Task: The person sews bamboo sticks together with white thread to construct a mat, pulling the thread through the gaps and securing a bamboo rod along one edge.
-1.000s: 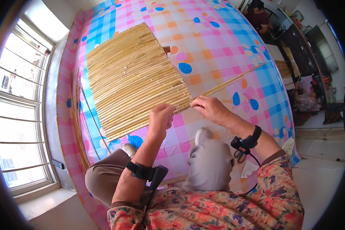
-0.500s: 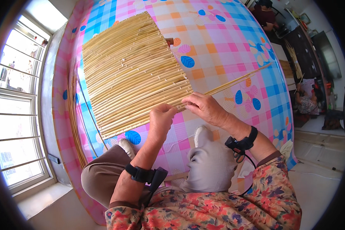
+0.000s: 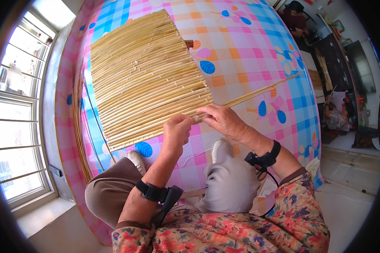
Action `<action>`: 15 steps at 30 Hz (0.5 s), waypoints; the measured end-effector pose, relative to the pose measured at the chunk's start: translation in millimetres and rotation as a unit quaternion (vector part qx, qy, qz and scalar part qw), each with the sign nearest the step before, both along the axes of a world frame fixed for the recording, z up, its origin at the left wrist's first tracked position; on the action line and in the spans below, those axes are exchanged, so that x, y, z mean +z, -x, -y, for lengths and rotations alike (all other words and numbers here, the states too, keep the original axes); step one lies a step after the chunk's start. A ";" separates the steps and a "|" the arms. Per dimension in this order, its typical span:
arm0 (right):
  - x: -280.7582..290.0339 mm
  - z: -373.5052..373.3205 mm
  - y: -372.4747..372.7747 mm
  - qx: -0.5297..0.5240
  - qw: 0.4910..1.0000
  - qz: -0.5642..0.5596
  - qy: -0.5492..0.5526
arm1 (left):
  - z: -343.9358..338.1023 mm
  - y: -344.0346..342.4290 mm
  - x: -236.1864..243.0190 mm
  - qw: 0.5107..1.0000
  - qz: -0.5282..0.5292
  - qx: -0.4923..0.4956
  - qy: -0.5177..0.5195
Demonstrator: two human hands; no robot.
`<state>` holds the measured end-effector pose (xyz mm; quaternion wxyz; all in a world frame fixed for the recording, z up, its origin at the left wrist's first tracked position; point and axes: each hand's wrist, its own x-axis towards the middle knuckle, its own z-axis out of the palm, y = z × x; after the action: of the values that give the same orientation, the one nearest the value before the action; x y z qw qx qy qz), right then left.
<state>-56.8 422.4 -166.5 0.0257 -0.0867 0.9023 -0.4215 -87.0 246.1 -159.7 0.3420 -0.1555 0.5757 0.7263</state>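
A woven mat of pale yellow reeds lies on a pink, blue and orange checked cloth. My left hand pinches the mat's near edge, where a thin white thread shows between the fingers. My right hand meets it fingertip to fingertip and holds the end of a long loose reed that runs up to the right. Both wrists carry black straps.
A bundle of spare reeds lies along the cloth's left edge beside a window. My knees, in brown and grey trousers, are below the hands. A person sits at the far right near dark furniture.
Both hands have stayed at the mat's near edge and drawn closer together, fingertips now meeting on the thread. The view has shifted slightly.
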 end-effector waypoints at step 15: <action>3.8 5.6 2.4 0.013 1.000 -0.012 0.005 | -5.0 -5.5 -21.7 0.959 -0.174 -0.083 0.207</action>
<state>-59.2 416.8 -162.6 0.0199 -0.1041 0.8991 -0.4247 -81.5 251.0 -181.4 0.2556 -0.0457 0.7749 0.5763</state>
